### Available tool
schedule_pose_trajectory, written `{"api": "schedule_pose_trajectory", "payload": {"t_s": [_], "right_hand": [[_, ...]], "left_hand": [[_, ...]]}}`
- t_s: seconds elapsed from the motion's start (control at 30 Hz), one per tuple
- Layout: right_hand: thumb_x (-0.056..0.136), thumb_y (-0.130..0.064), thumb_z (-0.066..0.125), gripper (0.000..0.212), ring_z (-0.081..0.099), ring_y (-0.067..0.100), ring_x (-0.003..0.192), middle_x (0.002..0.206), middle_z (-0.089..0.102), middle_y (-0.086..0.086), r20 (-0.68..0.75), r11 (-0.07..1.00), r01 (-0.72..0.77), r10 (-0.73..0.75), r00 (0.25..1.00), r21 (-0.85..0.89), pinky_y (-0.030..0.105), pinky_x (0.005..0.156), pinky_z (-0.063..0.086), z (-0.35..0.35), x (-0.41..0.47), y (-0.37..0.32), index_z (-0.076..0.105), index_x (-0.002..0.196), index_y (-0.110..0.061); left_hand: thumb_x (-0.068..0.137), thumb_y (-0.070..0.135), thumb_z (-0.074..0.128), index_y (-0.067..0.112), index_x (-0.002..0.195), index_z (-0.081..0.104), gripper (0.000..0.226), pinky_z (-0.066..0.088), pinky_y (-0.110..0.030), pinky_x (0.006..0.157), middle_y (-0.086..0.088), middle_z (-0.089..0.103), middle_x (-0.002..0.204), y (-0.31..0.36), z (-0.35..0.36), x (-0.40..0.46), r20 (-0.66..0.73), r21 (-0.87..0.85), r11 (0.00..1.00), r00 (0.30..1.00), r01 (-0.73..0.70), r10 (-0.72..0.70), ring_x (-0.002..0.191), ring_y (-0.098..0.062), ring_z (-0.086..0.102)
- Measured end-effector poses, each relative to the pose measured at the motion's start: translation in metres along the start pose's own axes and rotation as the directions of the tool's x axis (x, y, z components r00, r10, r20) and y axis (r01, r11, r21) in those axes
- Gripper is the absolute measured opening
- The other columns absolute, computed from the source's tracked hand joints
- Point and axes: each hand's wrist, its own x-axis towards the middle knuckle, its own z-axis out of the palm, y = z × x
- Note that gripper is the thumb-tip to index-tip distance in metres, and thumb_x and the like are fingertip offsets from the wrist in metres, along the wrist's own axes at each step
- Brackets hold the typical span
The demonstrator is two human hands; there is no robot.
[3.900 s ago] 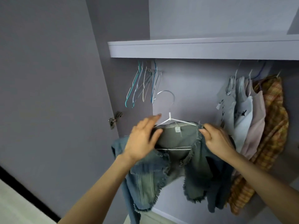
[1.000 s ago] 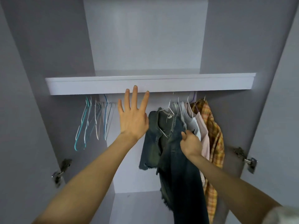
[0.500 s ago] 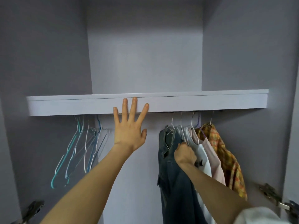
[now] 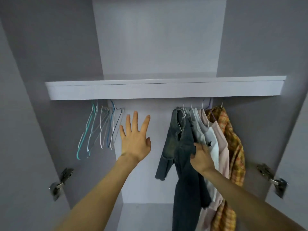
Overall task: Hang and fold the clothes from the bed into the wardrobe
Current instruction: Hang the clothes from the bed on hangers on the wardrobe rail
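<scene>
The denim jacket (image 4: 181, 147) hangs centre-right, right hand (image 4: 202, 157) gripping it, left hand (image 4: 135, 139) spread empty (bed unseen, remainder unknown).

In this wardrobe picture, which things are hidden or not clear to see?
- Hanging rail: head view, hidden behind the shelf.
- Right hand fingertips: behind the denim jacket.
- Jacket's lower end: cut off by the bottom edge.
- Print on the white shirt: too small to read.
- Empty hangers: overlapping, count unclear.
</scene>
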Motion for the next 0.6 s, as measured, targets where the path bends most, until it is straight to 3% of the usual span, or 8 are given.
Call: {"api": "schedule_pose_trajectory", "payload": {"t_s": [0.1,0.23,0.37,0.47,0.6], "right_hand": [[0.095,-0.013,0.045,0.046,0.039,0.028,0.131,0.141,0.039,0.014,0.08,0.996,0.059,-0.064,0.995,0.062,0.033,0.108,0.033,-0.005,-0.034,-0.006,0.036,0.14,-0.008],[0.097,-0.014,0.042,0.032,0.057,0.021,0.111,0.12,0.061,0.008,0.343,0.98,0.142,-0.182,0.921,0.139,0.026,0.095,0.042,0.004,-0.083,-0.022,0.054,0.126,-0.01],[0.099,-0.018,0.04,0.026,0.059,0.011,0.103,0.104,0.062,-0.006,0.61,0.947,0.191,-0.312,0.728,0.257,0.023,0.091,0.047,0.028,-0.131,-0.039,0.059,0.116,-0.017],[0.099,-0.018,0.038,0.025,0.061,0.01,0.096,0.099,0.064,-0.005,0.702,0.922,0.234,-0.387,0.598,0.308,0.025,0.088,0.049,0.053,-0.162,-0.049,0.06,0.111,-0.018],[0.097,-0.013,0.038,0.024,0.063,0.017,0.085,0.092,0.067,0.001,0.788,0.876,0.302,-0.473,0.395,0.375,0.021,0.073,0.046,0.092,-0.228,-0.063,0.062,0.1,-0.016]], "left_hand": [[0.097,0.035,0.042,0.032,0.15,-0.002,0.069,0.003,-0.052,0.117,-0.007,-0.014,0.157,-0.005,0.006,-0.037,0.123,-0.06,0.997,0.991,0.055,-0.048,0.144,-0.031,-0.015],[0.097,0.035,0.043,0.028,0.15,0.014,0.06,0.007,-0.046,0.118,-0.004,-0.001,0.159,-0.014,0.012,-0.104,0.258,-0.139,0.967,0.95,0.216,-0.175,0.146,-0.027,-0.005],[0.096,0.03,0.046,0.022,0.142,0.036,0.048,0.024,-0.039,0.114,-0.002,0.025,0.152,-0.025,0.011,-0.185,0.297,-0.216,0.877,0.885,0.429,-0.359,0.141,-0.023,0.021],[0.095,0.025,0.049,0.018,0.135,0.048,0.041,0.035,-0.038,0.106,-0.004,0.043,0.141,-0.035,0.007,-0.248,0.302,-0.227,0.797,0.819,0.559,-0.488,0.13,-0.025,0.04],[0.095,0.024,0.049,0.017,0.129,0.054,0.036,0.04,-0.038,0.101,-0.007,0.054,0.131,-0.04,-0.012,-0.355,0.286,-0.156,0.584,0.602,0.797,-0.746,0.119,-0.028,0.051]]}}
